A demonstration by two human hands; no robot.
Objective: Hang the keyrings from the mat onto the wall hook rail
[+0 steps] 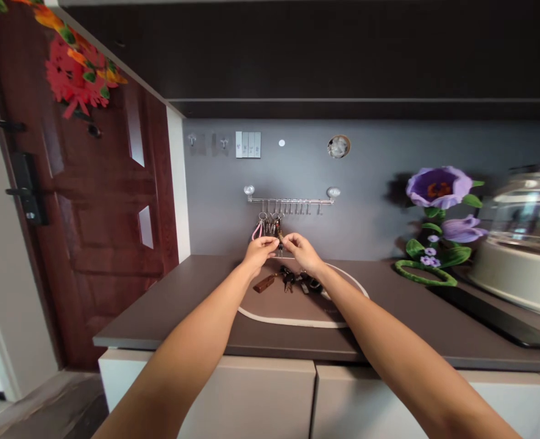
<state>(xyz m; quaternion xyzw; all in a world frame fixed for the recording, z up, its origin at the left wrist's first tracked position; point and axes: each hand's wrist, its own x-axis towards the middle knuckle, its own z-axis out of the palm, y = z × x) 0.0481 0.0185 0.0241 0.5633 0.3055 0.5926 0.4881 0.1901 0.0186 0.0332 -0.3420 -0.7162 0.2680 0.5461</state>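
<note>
Both hands meet in front of the hook rail (292, 200) on the back wall. My left hand (261, 251) pinches a bunch of keys (280, 230) from the left, and my right hand (301, 249) has its fingers closed on it from the right. The top of this bunch is close to the hooks; whether it hangs on one I cannot tell. Just left of it, other keys and a pink strap (257, 230) hang from the rail. Below, loose keys (289, 278) and a brown key fob (264, 283) lie on a brown mat (279, 311) with a pale rim.
On the right of the counter (160, 305) stand purple crocheted flowers (439, 186) with a green base, a black flat panel (493, 314) and a white appliance with a clear top (521, 268). A dark shelf (320, 55) overhangs. The red-brown door (100, 244) is at left.
</note>
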